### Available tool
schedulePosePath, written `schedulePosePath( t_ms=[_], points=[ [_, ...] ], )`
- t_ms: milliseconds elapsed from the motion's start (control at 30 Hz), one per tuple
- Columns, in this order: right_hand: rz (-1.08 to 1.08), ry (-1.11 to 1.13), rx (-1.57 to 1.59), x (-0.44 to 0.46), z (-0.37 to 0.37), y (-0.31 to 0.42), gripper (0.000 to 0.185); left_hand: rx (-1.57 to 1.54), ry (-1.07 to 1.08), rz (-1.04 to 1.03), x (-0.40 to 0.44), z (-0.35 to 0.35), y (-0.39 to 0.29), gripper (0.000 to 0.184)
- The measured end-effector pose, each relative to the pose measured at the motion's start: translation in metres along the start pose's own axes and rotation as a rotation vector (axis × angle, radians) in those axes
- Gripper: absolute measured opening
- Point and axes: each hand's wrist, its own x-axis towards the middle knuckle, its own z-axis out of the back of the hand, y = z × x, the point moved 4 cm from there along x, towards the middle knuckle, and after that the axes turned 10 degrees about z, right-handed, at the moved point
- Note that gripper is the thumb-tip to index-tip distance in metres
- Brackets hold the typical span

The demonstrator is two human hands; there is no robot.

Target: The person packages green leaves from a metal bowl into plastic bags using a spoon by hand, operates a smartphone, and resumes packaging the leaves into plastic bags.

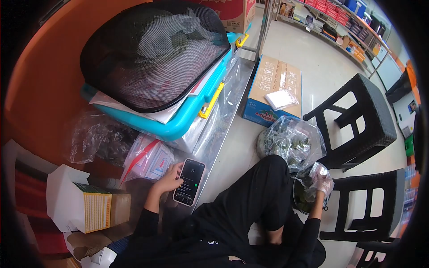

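My left hand [168, 182] is closed around the left edge of a smartphone [189, 181] with a pale case, its thumb over the lit dark screen. The phone is at the edge of a metal surface. My right hand [322, 184], in a clear plastic glove, is over a dark round container [302, 196] with green contents. Glare and crumpled plastic hide its fingers, so I cannot tell if they grip anything. Just beyond it, a clear plastic bag [292, 140] with green bundles stands open on the floor.
On the left stand a turquoise bin [172, 129] under a black mesh cover [152, 58], plastic packets [149, 156] and an opened carton [85, 198]. A cardboard box [275, 85] bears a white packet [281, 99]. Black stools [357, 116] stand right; stocked shelves [326, 22] line the back.
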Motion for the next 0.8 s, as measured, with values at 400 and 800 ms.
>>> schedulePosePath(
  t_ms=[400,800],
  points=[
    [0.079,-0.003,0.06,0.008,-0.017,-0.02,0.04,0.029,-0.001,-0.036,-0.009,0.001,-0.008,0.081],
    [0.147,-0.032,0.031,0.01,-0.025,-0.041,0.035,0.006,-0.065,-0.028,-0.006,-0.001,-0.005,0.068]
  ],
)
